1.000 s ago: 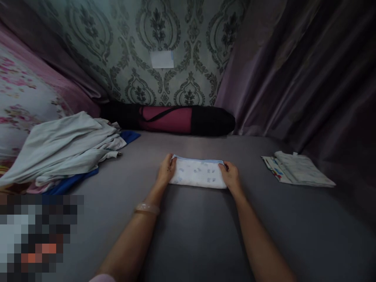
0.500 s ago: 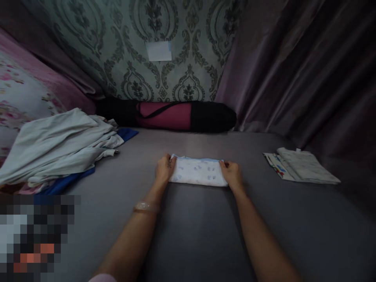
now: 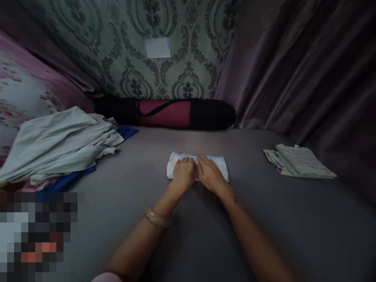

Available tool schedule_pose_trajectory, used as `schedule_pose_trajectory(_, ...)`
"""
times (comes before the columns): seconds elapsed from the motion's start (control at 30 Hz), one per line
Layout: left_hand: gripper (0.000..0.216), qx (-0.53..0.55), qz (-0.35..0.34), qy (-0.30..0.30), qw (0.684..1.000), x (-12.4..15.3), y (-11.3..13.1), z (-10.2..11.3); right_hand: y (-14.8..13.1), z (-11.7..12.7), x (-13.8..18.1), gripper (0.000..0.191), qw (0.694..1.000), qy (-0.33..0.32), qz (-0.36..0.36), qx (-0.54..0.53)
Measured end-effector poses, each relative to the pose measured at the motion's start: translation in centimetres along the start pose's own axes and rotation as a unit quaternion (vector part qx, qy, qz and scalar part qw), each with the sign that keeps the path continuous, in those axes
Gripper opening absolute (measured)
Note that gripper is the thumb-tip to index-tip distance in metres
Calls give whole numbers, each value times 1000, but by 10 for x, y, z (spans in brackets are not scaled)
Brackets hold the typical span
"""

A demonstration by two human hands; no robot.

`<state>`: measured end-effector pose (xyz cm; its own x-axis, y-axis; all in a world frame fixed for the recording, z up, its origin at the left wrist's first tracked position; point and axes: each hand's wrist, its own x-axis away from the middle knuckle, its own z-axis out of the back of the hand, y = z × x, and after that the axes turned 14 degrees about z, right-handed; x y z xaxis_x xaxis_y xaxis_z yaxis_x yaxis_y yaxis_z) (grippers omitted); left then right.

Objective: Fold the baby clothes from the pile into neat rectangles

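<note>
A folded white cloth with a pale blue edge lies flat on the grey sheet in front of me. My left hand rests on its middle, fingers laid on the fabric and slightly bent. Beside it, my right hand lies on the cloth with its fingers stretched flat, the two hands almost touching. Both hands cover the cloth's centre, so its print is mostly hidden there. Neither hand grips the fabric.
Loose pale clothes are heaped at the left over blue fabric. At the right sits a folded stack of cloths. A black and pink long bag lies along the wall, and a purple curtain hangs at the right.
Both hands have let go of the cloth's two ends and moved inward to its middle, where they now lie flat on it. The cloth stays in about the same place.
</note>
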<state>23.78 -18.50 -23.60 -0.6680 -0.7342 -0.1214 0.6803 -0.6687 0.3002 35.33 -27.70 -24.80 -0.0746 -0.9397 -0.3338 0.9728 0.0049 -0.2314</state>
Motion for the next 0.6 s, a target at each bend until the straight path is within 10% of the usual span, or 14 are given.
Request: schedule_pose_trajectory(0.6, 62, -57, 66, -18, 996, -4, -18, -38, 7, -17, 9, 57, 993, -114, -23, 4)
